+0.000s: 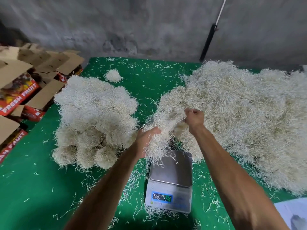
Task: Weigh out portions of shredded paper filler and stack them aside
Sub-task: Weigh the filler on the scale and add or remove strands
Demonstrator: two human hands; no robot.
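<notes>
Green mat (149, 77) under a grey wall. Your left hand (146, 140) and right hand (193, 117) both clutch a clump of shredded paper (163, 128) above the scale (171, 173). Probably light, springy, sheds strands; grab deep. Weighed bundles (93, 120) left, loose heap (240, 113) crowding right, cartons (21, 93) beyond.

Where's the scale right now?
Head view, bottom centre: the scale sits on the green mat, between both forearms, below the held clump of filler.
</notes>
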